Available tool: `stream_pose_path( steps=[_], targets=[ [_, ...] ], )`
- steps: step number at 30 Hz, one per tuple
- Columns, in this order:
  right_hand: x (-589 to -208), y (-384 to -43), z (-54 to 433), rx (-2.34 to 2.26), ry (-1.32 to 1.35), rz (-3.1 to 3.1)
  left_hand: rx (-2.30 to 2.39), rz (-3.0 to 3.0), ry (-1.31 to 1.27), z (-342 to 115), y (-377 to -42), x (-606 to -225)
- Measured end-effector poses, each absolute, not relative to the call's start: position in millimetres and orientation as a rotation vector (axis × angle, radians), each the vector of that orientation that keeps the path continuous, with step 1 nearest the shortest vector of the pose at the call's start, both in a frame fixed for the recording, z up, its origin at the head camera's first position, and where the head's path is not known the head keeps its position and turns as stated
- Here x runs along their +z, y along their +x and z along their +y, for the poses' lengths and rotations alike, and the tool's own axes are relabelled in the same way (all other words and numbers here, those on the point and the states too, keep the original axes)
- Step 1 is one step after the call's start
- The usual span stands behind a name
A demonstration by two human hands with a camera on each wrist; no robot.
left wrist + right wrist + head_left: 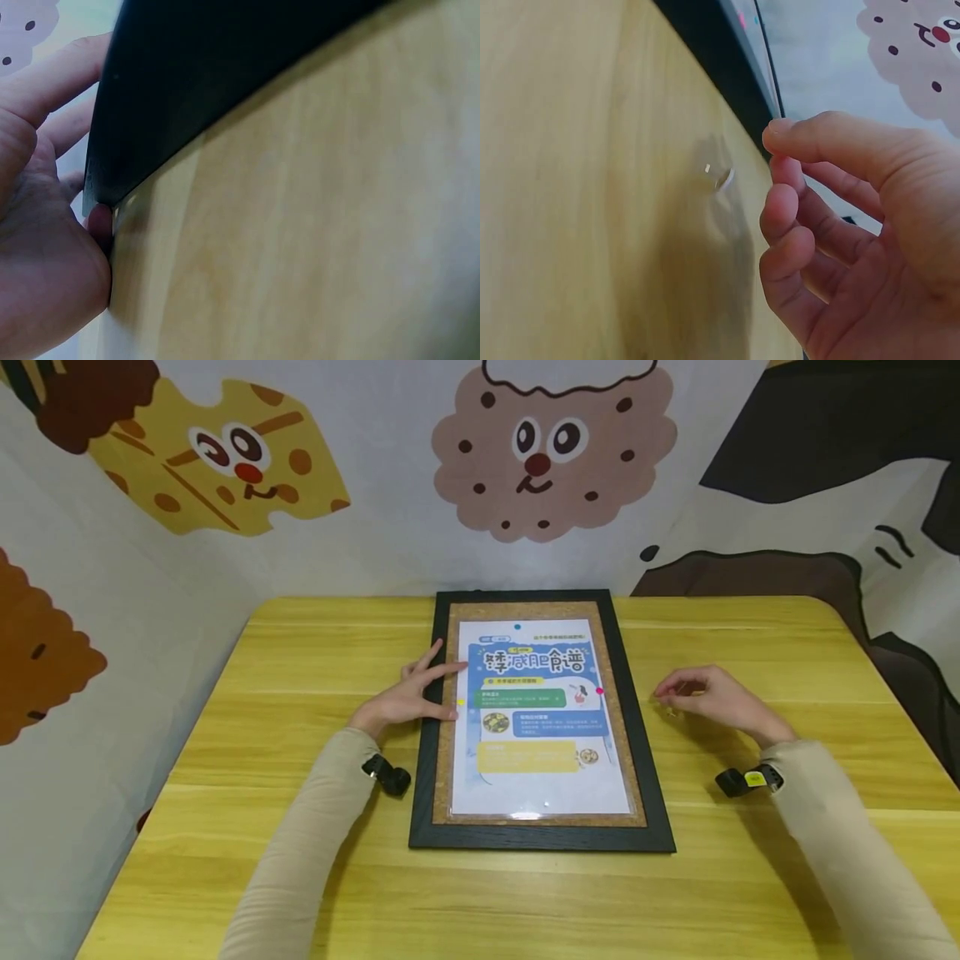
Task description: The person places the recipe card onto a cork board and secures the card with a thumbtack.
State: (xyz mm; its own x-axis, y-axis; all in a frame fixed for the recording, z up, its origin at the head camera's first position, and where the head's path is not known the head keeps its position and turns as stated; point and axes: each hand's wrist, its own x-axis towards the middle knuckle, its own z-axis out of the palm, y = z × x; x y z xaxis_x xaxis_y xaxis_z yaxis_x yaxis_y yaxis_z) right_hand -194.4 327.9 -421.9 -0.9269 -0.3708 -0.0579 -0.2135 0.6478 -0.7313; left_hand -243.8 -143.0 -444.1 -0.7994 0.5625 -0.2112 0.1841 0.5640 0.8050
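Observation:
A cork board (444, 777) with a black frame (543, 837) lies flat on the table. A printed sheet (525, 793) in a clear sleeve covers most of the cork. Small coloured pins stand along its edges, among them a blue pin (517, 627), a pink pin (599, 691) and a yellow pin (461, 702). My left hand (405, 695) rests across the frame's left side, index finger and thumb reaching the sheet's edge. To the right of the frame, my right hand (705, 697) hovers, loosely bent, nothing visible between its fingertips. Below it sits a small clear object (724, 178).
The wooden table (300, 693) meets a white cloth backdrop (360, 560) with cartoon food prints at its far edge. The frame's top end lies close to that backdrop. A black wrist camera (386, 774) is strapped at the left sleeve, another camera (742, 781) at the right.

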Motion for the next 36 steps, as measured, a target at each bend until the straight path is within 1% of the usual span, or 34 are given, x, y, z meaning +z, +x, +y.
stream_pose_path(
  steps=[12, 19, 28, 36],
  targets=[
    [-430.3, -185.6, 346.0, -1.153, -0.496, 2.604, 1.128, 2.356, 0.606, -142.9, -243.5, -443.8],
    [-431.3, -183.7, 348.9, -1.189, -0.472, 2.559, 1.124, 2.357, 0.607, -142.4, -242.9, -443.1],
    [-435.7, -185.4, 348.5, -1.179, -0.506, 2.572, 1.134, 2.353, 0.605, -142.7, -243.0, -442.6],
    [-436.5, -183.9, 347.0, -1.202, -0.458, 2.558, 1.129, 2.353, 0.597, -142.7, -243.5, -443.1]
  ],
)
